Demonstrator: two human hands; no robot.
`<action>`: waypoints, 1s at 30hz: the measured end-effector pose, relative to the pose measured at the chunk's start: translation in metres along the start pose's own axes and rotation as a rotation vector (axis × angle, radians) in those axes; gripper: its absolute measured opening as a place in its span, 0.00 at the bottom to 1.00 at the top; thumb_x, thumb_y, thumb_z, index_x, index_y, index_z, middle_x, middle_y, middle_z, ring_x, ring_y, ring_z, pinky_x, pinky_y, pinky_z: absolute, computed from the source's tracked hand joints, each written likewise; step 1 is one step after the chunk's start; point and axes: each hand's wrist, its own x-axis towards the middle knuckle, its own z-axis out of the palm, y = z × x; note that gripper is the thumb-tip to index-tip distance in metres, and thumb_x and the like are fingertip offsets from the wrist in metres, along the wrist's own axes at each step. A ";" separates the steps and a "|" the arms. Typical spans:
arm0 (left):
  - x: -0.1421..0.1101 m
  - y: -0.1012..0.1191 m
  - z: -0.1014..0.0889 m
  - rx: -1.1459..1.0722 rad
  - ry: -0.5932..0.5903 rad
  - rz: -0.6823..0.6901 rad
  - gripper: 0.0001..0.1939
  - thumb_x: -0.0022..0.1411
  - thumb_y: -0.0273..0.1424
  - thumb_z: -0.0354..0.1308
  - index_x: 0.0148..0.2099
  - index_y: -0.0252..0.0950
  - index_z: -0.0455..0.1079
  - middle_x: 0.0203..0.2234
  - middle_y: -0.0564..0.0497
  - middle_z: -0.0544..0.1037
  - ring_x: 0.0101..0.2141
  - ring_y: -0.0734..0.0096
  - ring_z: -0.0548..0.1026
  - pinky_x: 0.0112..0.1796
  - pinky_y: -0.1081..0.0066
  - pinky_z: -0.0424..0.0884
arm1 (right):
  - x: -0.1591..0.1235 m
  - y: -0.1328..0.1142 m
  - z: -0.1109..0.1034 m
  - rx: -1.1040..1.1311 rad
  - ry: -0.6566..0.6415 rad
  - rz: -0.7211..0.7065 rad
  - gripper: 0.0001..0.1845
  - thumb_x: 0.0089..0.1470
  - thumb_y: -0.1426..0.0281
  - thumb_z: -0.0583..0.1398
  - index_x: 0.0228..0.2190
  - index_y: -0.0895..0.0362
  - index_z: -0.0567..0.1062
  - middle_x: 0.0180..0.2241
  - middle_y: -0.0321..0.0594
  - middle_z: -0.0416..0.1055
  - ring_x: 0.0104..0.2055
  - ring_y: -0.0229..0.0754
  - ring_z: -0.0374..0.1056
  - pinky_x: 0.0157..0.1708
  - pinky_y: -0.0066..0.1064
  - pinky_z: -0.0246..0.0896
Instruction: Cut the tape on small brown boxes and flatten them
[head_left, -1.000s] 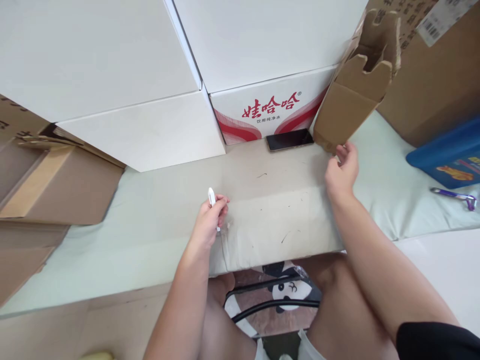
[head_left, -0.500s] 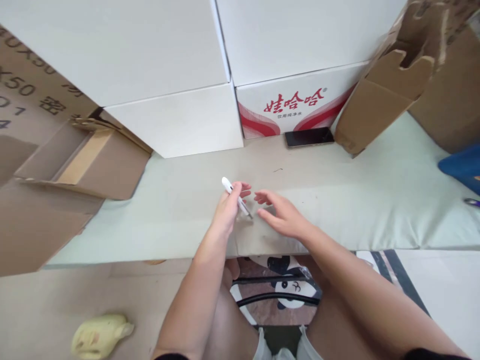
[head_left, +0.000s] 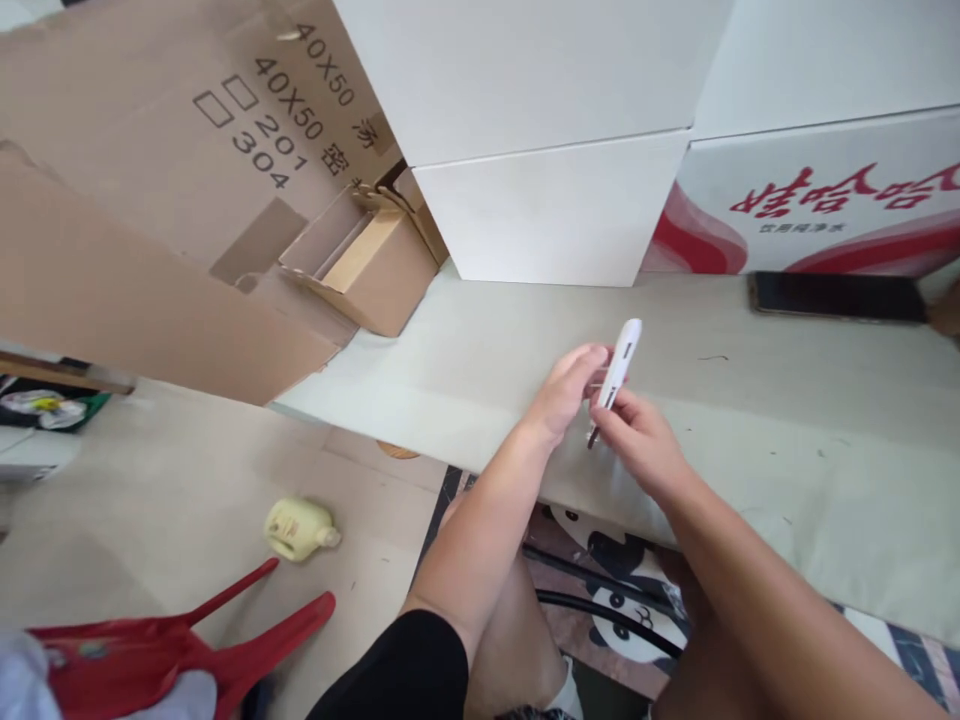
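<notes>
The right hand (head_left: 643, 435) pinches the lower part of a slim white pen-shaped tool (head_left: 621, 362), dark-tipped and slotted, slanting above the smooth pale-green cover (head_left: 450, 365). The left hand (head_left: 568, 390) curls beside it; hidden fingers leave its grip impossible to tell. Beyond, a flat black phone (head_left: 836, 298) lies before a white Wahaha carton (head_left: 817, 235) lettered 娃哈哈 and 饮用纯净水. Leftward, matte brown cardboard (head_left: 172, 180) reads "40X50", "201", "304".

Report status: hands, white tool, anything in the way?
Right hand pinches white tool near its dark tip. Left hand alongside, contact unclear. Black phone apart, not in the way.
</notes>
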 end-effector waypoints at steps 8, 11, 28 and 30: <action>-0.014 0.052 -0.047 -0.440 0.400 0.256 0.15 0.69 0.32 0.55 0.28 0.36 0.68 0.20 0.58 0.64 0.20 0.79 0.66 0.28 0.75 0.60 | 0.013 0.004 0.013 0.243 0.470 -0.035 0.17 0.42 0.59 0.71 0.31 0.54 0.75 0.18 0.27 0.70 0.19 0.33 0.68 0.21 0.25 0.59; -0.028 0.066 -0.062 -0.586 0.447 0.362 0.18 0.70 0.30 0.53 0.25 0.36 0.63 0.18 0.59 0.57 0.18 0.80 0.58 0.26 0.75 0.56 | 0.011 0.004 0.014 0.216 0.555 -0.127 0.18 0.40 0.61 0.72 0.33 0.55 0.77 0.22 0.29 0.76 0.21 0.35 0.73 0.23 0.26 0.62; -0.069 0.088 -0.139 -0.928 0.569 0.483 0.19 0.70 0.28 0.51 0.24 0.36 0.59 0.17 0.59 0.54 0.18 0.79 0.54 0.25 0.75 0.54 | 0.085 -0.035 0.134 -0.549 0.018 -0.554 0.17 0.60 0.56 0.62 0.42 0.48 0.62 0.46 0.43 0.81 0.41 0.48 0.83 0.41 0.42 0.74; -0.069 0.089 -0.142 -0.947 0.581 0.474 0.19 0.69 0.28 0.50 0.24 0.36 0.58 0.16 0.59 0.54 0.18 0.80 0.54 0.25 0.75 0.54 | 0.113 -0.058 0.166 -0.630 -0.086 -0.655 0.21 0.55 0.60 0.64 0.45 0.47 0.61 0.50 0.44 0.79 0.50 0.53 0.81 0.48 0.48 0.74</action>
